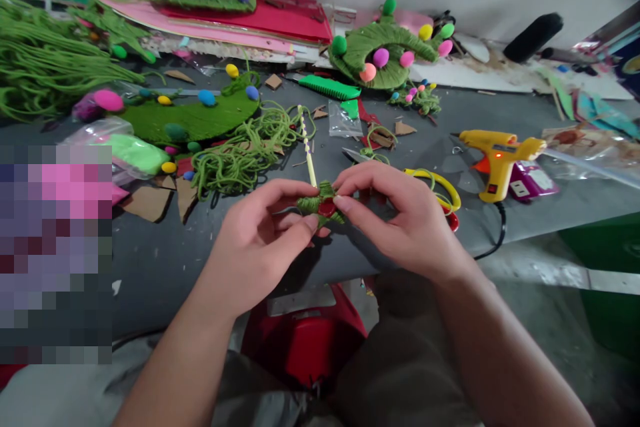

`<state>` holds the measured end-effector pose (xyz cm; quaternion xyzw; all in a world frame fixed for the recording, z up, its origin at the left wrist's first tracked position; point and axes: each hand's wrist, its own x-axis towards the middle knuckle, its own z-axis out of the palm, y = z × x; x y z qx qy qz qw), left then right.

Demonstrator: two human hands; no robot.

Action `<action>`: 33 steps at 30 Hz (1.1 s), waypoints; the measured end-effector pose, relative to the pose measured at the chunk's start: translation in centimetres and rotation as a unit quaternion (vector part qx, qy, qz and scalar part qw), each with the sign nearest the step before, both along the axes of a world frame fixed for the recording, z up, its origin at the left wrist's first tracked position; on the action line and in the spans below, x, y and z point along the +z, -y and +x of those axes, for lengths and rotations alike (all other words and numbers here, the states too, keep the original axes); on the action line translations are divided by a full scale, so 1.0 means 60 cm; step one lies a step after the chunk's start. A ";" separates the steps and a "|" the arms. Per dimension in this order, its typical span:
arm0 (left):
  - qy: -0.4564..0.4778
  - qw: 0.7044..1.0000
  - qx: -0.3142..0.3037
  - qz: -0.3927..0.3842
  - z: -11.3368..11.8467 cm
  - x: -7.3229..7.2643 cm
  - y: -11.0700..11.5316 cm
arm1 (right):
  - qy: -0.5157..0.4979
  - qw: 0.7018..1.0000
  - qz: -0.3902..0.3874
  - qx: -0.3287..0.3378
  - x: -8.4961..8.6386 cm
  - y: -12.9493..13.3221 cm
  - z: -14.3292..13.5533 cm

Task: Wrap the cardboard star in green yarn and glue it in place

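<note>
Between my two hands is a small green yarn-wrapped star (325,191) with a red patch at its centre. My left hand (265,237) pinches its left side between thumb and fingers. From the right, my right hand (395,213) grips it, the thumb tip at the red patch. A pale patterned stick (308,153) lies just beyond the star. Scissors with yellow handles (440,188) are partly hidden behind my right hand. A tangle of green yarn (240,153) lies beyond my left hand.
A yellow glue gun (500,157) with a lit red light stands at the right, its black cord (500,233) running off the table edge. Green yarn-wrapped shapes with coloured balls (185,117) and cardboard scraps (150,200) lie at the left. A green-handled tool (330,87) lies farther back.
</note>
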<state>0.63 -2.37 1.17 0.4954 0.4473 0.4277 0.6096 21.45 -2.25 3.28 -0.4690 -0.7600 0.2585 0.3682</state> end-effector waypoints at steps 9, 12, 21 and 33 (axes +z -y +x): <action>0.027 1.000 0.000 -0.012 -0.002 -0.002 0.000 | -0.007 1.000 -0.003 0.011 -0.002 0.000 -0.006; 0.045 0.999 -0.001 -0.024 -0.004 -0.004 -0.001 | -0.011 1.000 -0.003 0.022 -0.002 -0.001 -0.006; 0.052 0.998 0.024 -0.039 0.001 -0.008 -0.007 | -0.021 0.999 0.034 0.008 0.001 0.002 -0.002; 0.030 0.999 0.023 -0.018 0.001 -0.005 -0.008 | -0.031 0.998 -0.029 0.035 0.019 0.008 -0.002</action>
